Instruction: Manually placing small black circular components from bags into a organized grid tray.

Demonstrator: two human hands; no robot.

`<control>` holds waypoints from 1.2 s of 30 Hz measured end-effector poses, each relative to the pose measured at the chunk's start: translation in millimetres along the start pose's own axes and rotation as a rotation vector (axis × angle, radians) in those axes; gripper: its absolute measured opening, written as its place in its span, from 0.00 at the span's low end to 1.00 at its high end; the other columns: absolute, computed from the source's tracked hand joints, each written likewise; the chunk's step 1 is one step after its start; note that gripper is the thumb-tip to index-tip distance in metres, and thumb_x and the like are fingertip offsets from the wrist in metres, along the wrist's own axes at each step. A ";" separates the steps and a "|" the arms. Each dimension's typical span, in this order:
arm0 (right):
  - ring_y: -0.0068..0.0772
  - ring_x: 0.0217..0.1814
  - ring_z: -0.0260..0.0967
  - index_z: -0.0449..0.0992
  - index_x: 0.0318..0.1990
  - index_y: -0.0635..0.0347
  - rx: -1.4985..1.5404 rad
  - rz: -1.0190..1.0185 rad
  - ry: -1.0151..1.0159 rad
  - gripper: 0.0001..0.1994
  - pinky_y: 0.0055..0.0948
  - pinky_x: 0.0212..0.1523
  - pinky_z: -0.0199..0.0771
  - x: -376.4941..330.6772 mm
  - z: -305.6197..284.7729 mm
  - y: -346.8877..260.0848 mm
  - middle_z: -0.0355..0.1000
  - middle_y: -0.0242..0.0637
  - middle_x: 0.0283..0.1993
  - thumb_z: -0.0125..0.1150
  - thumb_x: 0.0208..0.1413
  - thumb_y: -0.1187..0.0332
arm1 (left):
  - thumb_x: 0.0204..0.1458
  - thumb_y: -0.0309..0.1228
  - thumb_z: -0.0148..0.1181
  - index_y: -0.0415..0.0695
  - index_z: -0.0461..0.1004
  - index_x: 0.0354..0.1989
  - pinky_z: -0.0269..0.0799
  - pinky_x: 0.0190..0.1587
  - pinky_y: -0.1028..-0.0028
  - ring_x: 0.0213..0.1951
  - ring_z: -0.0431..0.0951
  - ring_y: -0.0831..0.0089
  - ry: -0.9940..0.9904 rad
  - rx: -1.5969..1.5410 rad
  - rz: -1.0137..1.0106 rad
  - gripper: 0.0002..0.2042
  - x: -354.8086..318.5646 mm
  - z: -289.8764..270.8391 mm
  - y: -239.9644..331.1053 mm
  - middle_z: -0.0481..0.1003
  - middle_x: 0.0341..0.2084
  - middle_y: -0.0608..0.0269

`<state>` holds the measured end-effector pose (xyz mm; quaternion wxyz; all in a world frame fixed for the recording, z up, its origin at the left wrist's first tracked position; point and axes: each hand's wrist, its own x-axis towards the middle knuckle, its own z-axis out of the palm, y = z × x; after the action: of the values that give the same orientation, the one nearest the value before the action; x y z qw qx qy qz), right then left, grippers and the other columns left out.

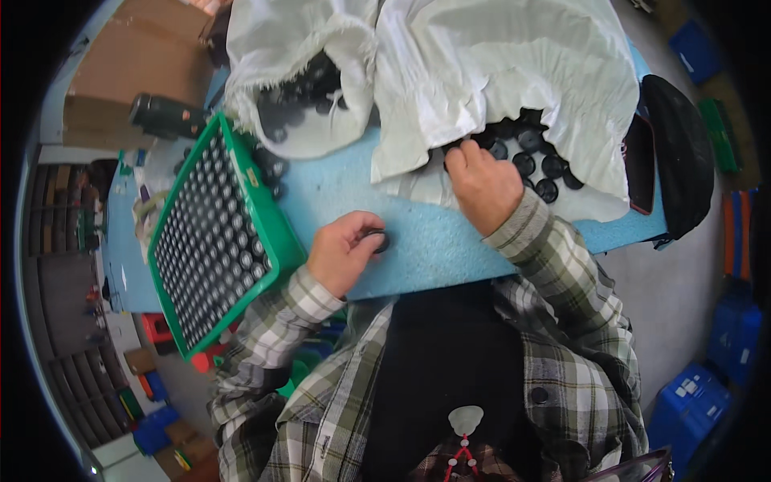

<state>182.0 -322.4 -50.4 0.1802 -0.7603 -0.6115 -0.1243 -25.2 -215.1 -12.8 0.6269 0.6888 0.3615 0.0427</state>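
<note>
Head view, sole view. My left hand (344, 253) is found just above the near part of the blue worktop (418, 269), thumb and fingers curled narrowly around one round black cap-like part (380, 240), which sits at the fingertips on the right side of that hand. My right hand (484, 185) is at the mouth of the right-hand white sack (506, 64), fingers drawn together and pointing away from me; whether they grip a piece I cannot tell. Similar black pieces (552, 166) lie in that mouth, beside and beyond those fingers.

Position: the held part lies left of and nearer to me than the sack mouth, well apart from it. The green tray (269, 221), filled with rows of black parts (210, 237), stands to the left; my left hand is the nearer of the two.

Direction: the held part is round, so no long axis is noted; it appears tilted, and which way its face points cannot be confirmed. The tray sits askew, one corner pointing away from me; its long axis is uncertain.

Also noted: a second white sack (305, 32) beyond the tray's right side, and a black bag (679, 153) at far right.
</note>
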 end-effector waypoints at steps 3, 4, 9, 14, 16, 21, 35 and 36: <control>0.37 0.29 0.67 0.65 0.38 0.61 0.112 -0.017 -0.111 0.16 0.29 0.23 0.68 -3.3 2.3 -2.5 0.61 0.40 0.34 0.60 0.40 0.69 | 0.42 0.22 0.58 0.37 0.71 0.36 0.69 0.30 0.75 0.31 0.73 0.72 0.179 0.643 0.410 0.11 -9.1 2.8 -19.0 0.73 0.29 0.58; 0.37 0.29 0.67 0.65 0.38 0.61 0.113 -0.024 -0.120 0.16 0.29 0.23 0.68 -4.2 -0.6 -3.7 0.61 0.40 0.34 0.60 0.40 0.69 | 0.42 0.22 0.58 0.37 0.71 0.36 0.69 0.30 0.75 0.31 0.73 0.72 0.183 0.635 0.403 0.11 -13.2 4.8 -20.2 0.73 0.29 0.58; 0.40 0.31 0.68 0.65 0.39 0.58 0.265 0.010 -0.226 0.19 0.32 0.24 0.69 -5.7 -2.0 -5.8 0.61 0.40 0.36 0.65 0.39 0.66 | 0.36 0.24 0.63 0.39 0.72 0.35 0.68 0.34 0.72 0.33 0.72 0.63 0.311 0.486 0.274 0.14 -24.8 8.4 -17.2 0.71 0.34 0.56; 0.41 0.33 0.68 0.65 0.40 0.57 0.278 0.040 -0.312 0.18 0.33 0.25 0.69 -5.1 -10.2 -8.5 0.62 0.39 0.37 0.63 0.41 0.67 | 0.33 0.25 0.64 0.39 0.72 0.34 0.67 0.36 0.68 0.33 0.71 0.57 0.255 0.650 0.358 0.15 -23.9 8.1 -19.9 0.71 0.34 0.54; 0.41 0.34 0.68 0.65 0.40 0.57 0.288 0.048 -0.324 0.17 0.34 0.26 0.69 -6.3 -13.2 -8.5 0.62 0.39 0.37 0.63 0.41 0.67 | 0.33 0.24 0.65 0.39 0.71 0.34 0.67 0.36 0.67 0.33 0.71 0.56 0.236 0.697 0.392 0.16 -21.0 9.1 -19.0 0.71 0.33 0.53; 0.41 0.34 0.68 0.66 0.39 0.56 0.183 -0.068 -0.265 0.16 0.33 0.27 0.70 -12.1 -8.1 -3.3 0.63 0.38 0.37 0.62 0.41 0.68 | 0.33 0.24 0.64 0.39 0.71 0.32 0.67 0.36 0.65 0.33 0.71 0.55 0.130 0.735 0.332 0.14 -15.7 12.9 -9.0 0.70 0.31 0.53; 0.29 0.28 0.68 0.66 0.46 0.60 0.628 0.065 -0.026 0.18 0.23 0.26 0.70 -10.3 -29.8 6.2 0.64 0.38 0.38 0.61 0.44 0.75 | 0.38 0.22 0.63 0.37 0.69 0.43 0.70 0.35 0.76 0.31 0.71 0.74 0.172 0.227 0.334 0.19 -15.8 -2.8 -25.4 0.70 0.33 0.58; 0.29 0.28 0.68 0.66 0.46 0.60 0.632 0.059 -0.026 0.18 0.23 0.26 0.70 -9.2 -32.6 4.0 0.64 0.38 0.38 0.61 0.44 0.75 | 0.38 0.22 0.63 0.37 0.69 0.43 0.70 0.35 0.76 0.31 0.71 0.74 0.179 0.228 0.333 0.19 -14.9 -4.1 -24.2 0.70 0.33 0.58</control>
<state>184.9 -345.1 -25.3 0.4033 -0.6855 -0.5999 0.0867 -49.0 -221.1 -27.6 0.4946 0.7989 0.2994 0.1656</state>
